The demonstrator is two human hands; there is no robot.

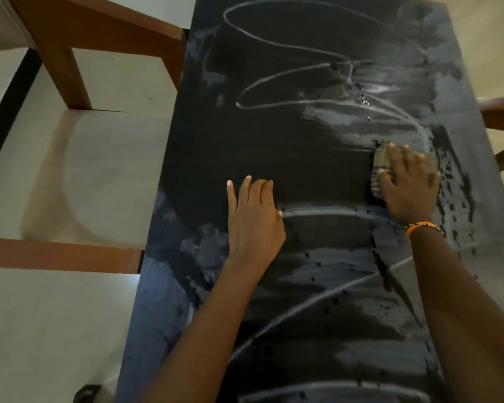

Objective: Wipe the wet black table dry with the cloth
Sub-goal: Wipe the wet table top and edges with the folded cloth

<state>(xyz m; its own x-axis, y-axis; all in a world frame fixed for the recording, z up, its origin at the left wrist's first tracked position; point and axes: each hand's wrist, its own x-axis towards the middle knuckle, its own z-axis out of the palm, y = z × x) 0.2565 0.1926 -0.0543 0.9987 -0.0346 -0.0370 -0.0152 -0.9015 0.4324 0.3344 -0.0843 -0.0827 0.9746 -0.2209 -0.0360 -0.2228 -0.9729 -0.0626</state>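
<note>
Nearest the camera, streaks and dark droplets of water cover the black table [317, 338]. Farther up, the left hand [252, 219] rests flat on a dry dark band, fingers straight and together. To its right, the right hand [408, 184] presses flat on the cloth [379, 164], fingers spread over it, an orange bracelet [421, 226] at the wrist. Beyond, looping water trails glisten. Wooden chairs [99, 39] stand at the table's sides.

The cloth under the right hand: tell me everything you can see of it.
The cloth is a small, folded or bunched pad, dull olive-grey, lying flat on the black table near its right edge. The right hand presses on it with spread fingers, covering most of it; only its left side shows. A dry dark band lies to its left.
</note>
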